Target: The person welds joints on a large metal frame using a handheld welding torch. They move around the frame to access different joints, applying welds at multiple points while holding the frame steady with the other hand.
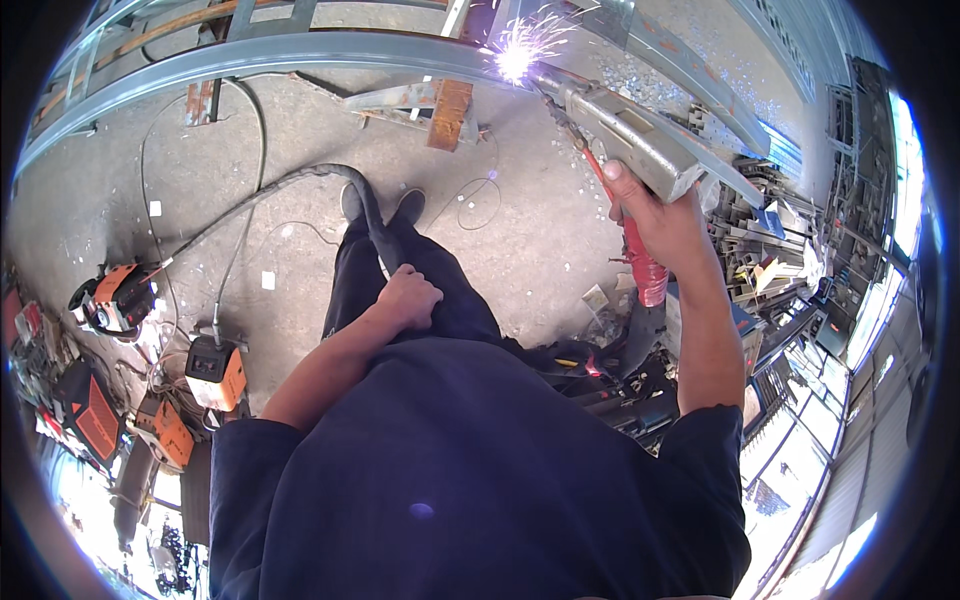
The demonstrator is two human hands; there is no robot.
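Note:
My right hand (pixel 660 225) is closed around a welding gun (pixel 640 140) with a boxy grey metal body and a grip wrapped in red tape. A thin red tube runs along the gun toward its nozzle, and my thumb lies beside it. At the nozzle tip a bright violet-white glare (pixel 517 65) throws sparks off a long grey steel beam (pixel 340 45); the glare hides the exact contact point. Low in front of my body, my left hand (pixel 408 298) is wrapped round a thick black cable (pixel 330 172) that arcs off to the left.
Orange-and-black machines (pixel 215 375) stand at the left, with thin cables looping over the concrete floor (pixel 300 130). A rusty steel support (pixel 451 115) stands under the beam. Stacked metal profiles (pixel 760 215) lie at the right. Dark hoses (pixel 600 375) gather beside my right side.

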